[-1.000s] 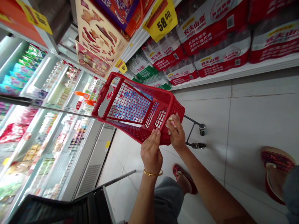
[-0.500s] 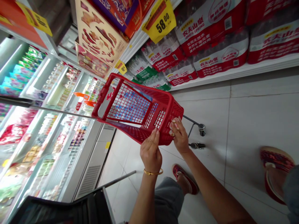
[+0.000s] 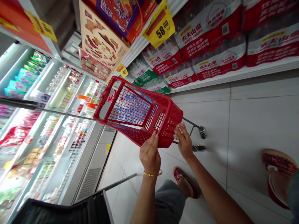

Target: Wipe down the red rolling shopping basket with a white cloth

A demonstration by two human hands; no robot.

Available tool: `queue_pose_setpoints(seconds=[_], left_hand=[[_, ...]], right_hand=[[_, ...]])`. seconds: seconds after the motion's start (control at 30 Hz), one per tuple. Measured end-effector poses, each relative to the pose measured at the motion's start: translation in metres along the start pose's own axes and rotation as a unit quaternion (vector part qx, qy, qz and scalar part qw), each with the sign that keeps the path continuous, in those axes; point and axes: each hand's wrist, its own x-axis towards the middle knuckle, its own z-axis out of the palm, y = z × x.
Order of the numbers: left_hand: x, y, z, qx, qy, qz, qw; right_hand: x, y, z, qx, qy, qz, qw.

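Observation:
A small red shopping cart (image 3: 171,119) with a mesh basket stands tilted in view, its front end toward me. My left hand (image 3: 150,152), with a gold bangle at the wrist, is in front of the cart's near corner. Its fingers are pressed together in a pinch, and what they hold, if anything, is hidden. Beside the cart's front end, my right hand (image 3: 185,141) has its fingers closed around something small and pale, too small to name. Whether either hand touches the cart I cannot tell.
Shrink-wrapped bottled water packs (image 3: 218,57) fill the shelf along the aisle, beneath a yellow price tag (image 3: 160,26). A lit refrigerated display (image 3: 58,124) runs down the left. A black object (image 3: 63,211) with a metal bar sits at lower left. Another person's shoe (image 3: 277,177) is at right.
My right hand has moved slightly right and toward me, widening the gap between my hands. The left hand has dropped slightly. The whole view has shifted a little.

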Motion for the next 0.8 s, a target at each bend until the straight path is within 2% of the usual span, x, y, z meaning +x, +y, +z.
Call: queue_pose_setpoints(seconds=[0.17,0.3,0.47,0.8], left_hand=[[0.000,0.000,-0.002,0.001,0.003,-0.001,1.000],[0.000,0.000,-0.003,-0.009,0.005,-0.004,1.000],[-0.001,0.002,-0.003,-0.025,0.003,-0.010,1.000],[0.004,0.002,-0.006,-0.045,-0.005,-0.013,0.999]], right_hand=[[0.011,-0.011,0.002,-0.006,0.048,0.031,0.998],[0.045,-0.030,0.007,0.015,0.092,-0.009,0.996],[0.077,-0.049,0.014,0.024,0.074,-0.033,0.996],[0.067,-0.034,0.021,0.028,0.066,-0.038,0.997]])
